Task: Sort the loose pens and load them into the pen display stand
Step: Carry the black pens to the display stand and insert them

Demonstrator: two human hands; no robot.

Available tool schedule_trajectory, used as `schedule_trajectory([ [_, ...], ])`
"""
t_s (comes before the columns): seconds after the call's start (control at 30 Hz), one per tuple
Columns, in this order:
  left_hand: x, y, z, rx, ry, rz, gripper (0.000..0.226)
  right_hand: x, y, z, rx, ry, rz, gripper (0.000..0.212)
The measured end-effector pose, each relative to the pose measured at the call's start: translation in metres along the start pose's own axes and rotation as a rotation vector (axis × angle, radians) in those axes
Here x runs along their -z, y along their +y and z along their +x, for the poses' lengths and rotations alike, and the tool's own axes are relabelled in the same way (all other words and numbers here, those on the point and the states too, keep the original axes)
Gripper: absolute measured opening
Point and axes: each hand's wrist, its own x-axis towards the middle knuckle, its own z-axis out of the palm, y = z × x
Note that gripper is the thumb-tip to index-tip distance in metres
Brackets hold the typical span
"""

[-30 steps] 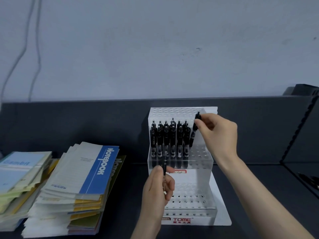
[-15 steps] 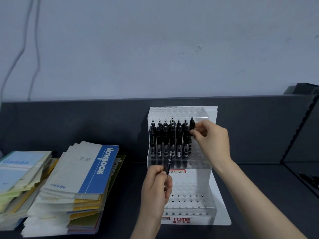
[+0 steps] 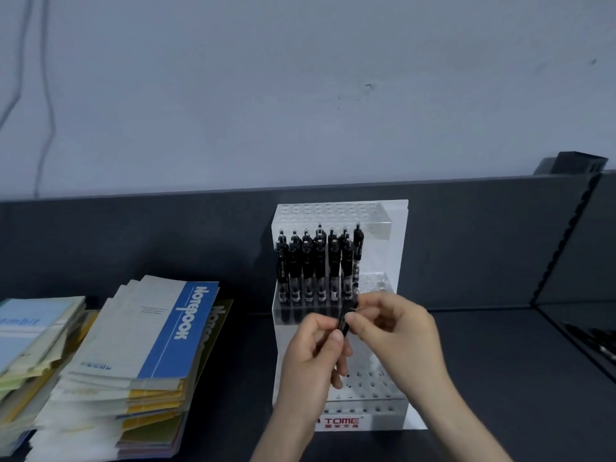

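Worktop (image 3: 500, 378): dark grey and matt; the stand sits low centre, with a slumped stack of notebooks (image 3: 143, 331) at lower left.
Left grip (image 3: 313, 355): low centre, fingers curled round the lower barrel of a black pen (image 3: 345, 320).
Right grip (image 3: 400, 335): just right of it, thumb and forefinger pinching the same pen's upper end.
Step in hand: probably passing the pen from left to right, ready for loading.
Doing it well: let the left release only once the right pinch is firm. Keep the tip down, then lower it straight into a free hole beside the filled row without knocking its neighbours.
Pen against the grips: near upright between both, touching each, its top poking just above the fingertips. It is in front of the middle tier and in no hole.
Pen display stand (image 3: 383, 225): clear acrylic with stepped tiers of holes.
Loaded pens (image 3: 316, 268): black, upright, filling the left part of the middle tier.
Background: dark partition, then a pale wall with a cable at upper left.
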Motion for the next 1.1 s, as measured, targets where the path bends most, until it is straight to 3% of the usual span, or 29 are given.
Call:
schedule_trajectory([
  [0.1, -0.001, 0.000, 0.001, -0.014, -0.016, 0.033, 0.011, 0.004, -0.007, 0.005, 0.021, 0.038, 0.100, 0.019],
  [0.17, 0.001, -0.004, 0.001, -0.027, -0.020, 0.130, 0.009, 0.016, -0.015, 0.018, 0.072, 0.179, 0.192, 0.017],
  [0.3, 0.011, -0.017, 0.000, -0.076, 0.056, 0.546, 0.005, 0.040, -0.039, 0.050, 0.243, 0.422, 0.113, 0.014],
  [0.57, 0.016, -0.020, -0.002, -0.152, 0.056, 0.871, 0.023, 0.014, -0.038, 0.072, 0.361, 0.347, -0.194, 0.013],
  [0.8, 0.025, -0.020, 0.000, -0.176, 0.075, 0.848, 0.022, -0.002, -0.016, 0.075, 0.347, 0.278, -0.387, 0.009],
  [1.1, 0.028, -0.017, 0.005, -0.158, 0.046, 0.820, 0.020, -0.005, -0.009, 0.072, 0.261, 0.271, -0.401, 0.008],
])
